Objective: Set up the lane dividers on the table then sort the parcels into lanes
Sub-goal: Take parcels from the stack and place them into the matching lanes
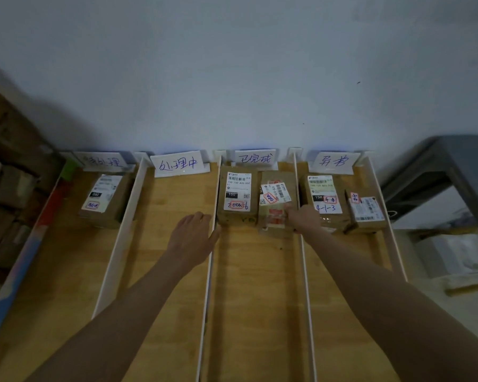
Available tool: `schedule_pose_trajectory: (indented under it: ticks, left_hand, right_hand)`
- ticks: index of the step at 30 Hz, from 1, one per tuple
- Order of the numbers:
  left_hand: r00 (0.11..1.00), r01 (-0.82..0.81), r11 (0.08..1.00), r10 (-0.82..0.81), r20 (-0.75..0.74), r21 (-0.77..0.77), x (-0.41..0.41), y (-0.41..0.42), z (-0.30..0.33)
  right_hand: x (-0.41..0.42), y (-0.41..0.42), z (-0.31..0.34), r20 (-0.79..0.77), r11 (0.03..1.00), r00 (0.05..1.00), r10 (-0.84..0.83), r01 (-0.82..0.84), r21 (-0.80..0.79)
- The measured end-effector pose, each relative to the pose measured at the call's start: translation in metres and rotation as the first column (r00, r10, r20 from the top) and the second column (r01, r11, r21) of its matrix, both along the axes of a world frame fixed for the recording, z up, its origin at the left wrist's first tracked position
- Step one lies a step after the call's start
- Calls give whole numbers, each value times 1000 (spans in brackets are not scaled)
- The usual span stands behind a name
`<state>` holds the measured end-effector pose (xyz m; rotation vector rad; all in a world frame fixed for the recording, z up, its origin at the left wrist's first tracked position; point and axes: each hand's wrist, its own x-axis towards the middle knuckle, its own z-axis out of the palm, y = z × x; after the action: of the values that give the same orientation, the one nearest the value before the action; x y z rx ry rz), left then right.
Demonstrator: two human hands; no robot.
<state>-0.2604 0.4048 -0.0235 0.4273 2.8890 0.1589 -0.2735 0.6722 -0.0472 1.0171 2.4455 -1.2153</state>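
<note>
White lane dividers (pixel 304 260) split the wooden table (pixel 171 216) into four lanes, each with a handwritten sign (pixel 178 162) at the far end. The third lane holds two brown parcels: one (pixel 236 197) on the left, one (pixel 276 205) on the right. My right hand (pixel 304 217) grips the near right corner of the right parcel. My left hand (pixel 196 232) rests with relaxed fingers against the divider (pixel 209 271) beside the left parcel. One parcel (pixel 105 201) lies in the first lane, and two parcels (pixel 324 199) (pixel 366 212) lie in the fourth lane. The second lane holds no parcel.
Stacked cardboard boxes (pixel 9 194) stand to the left of the table. A grey stand (pixel 450 172) and white bags (pixel 458 252) sit to the right. A pale wall (pixel 232 78) backs the table. A coloured strip (pixel 20 274) runs along the table's left edge.
</note>
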Motion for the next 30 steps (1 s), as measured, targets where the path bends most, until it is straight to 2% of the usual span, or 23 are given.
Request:
schedule_pose_trajectory:
  ticks: [5, 12, 17, 20, 23, 30]
  left_hand:
    - [1000, -8, 999, 8, 19, -34, 0, -6, -7]
    - [1000, -9, 998, 10, 24, -62, 6, -20, 6]
    - [999, -36, 998, 35, -22, -54, 18, -37, 30]
    - [996, -67, 997, 64, -68, -44, 34, -58, 49]
    - [989, -106, 994, 102, -110, -30, 55, -90, 70]
    - [956, -209, 977, 197, -216, -33, 126, -194, 122]
  right_hand:
    - [-5, -3, -10, 2, 1000, 1000, 0, 0, -2]
    - [8, -13, 12, 19, 998, 1000, 15, -14, -62]
    - [24, -30, 52, -84, 981, 982, 170, -161, 105]
    - [39, -60, 76, -129, 902, 925, 358, -307, 302]
    - [60, -104, 97, -88, 765, 841, 534, -436, 474]
    - [121, -220, 137, -85, 590, 687, 721, -546, 594]
